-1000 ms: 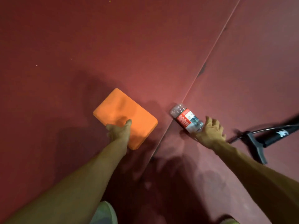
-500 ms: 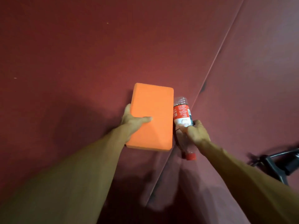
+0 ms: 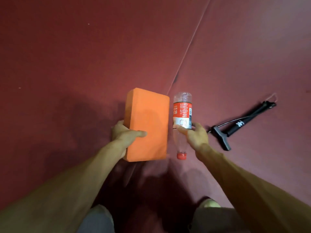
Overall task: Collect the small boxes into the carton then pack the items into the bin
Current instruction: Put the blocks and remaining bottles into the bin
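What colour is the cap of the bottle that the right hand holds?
Red. The cap of the bottle shows clearly in the head view.

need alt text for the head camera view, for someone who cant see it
Seen from above, a person's left hand grips an orange block and the right hand holds a clear plastic bottle, red cap toward the person, side by side above a dark red floor. A black hand pump lies on the floor to the right.

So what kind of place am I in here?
Probably a gym or exercise room: red floor mats with a seam, an orange foam block, and a black hand pump lying nearby.
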### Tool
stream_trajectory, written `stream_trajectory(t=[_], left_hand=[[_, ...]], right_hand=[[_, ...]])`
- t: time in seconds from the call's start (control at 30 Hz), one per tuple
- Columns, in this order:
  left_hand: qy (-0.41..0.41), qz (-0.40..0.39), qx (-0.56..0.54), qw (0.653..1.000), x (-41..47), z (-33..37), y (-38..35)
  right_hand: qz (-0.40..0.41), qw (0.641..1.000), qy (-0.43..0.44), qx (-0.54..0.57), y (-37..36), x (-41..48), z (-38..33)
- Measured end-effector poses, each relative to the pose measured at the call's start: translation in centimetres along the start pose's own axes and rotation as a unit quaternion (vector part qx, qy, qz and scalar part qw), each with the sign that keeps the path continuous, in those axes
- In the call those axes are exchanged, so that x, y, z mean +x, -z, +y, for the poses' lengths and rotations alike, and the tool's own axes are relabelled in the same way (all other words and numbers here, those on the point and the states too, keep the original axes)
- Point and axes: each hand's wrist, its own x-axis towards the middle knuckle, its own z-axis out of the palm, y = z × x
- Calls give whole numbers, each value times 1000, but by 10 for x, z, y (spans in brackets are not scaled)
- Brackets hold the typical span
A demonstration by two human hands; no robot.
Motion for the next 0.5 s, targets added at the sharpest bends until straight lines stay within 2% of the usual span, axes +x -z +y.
stream_trajectory(t=[0.2, 0.33, 0.5], left_hand=[[-29, 80, 85, 993, -198, 102, 53], [-63, 62, 70, 994, -315, 147, 70], [-93, 37, 17, 995, -446, 163, 80]], right_hand=[[15, 999, -3, 34, 126, -149, -90], [45, 998, -9, 44, 214, -254, -121], [109, 988, -27, 109, 308, -375, -113]])
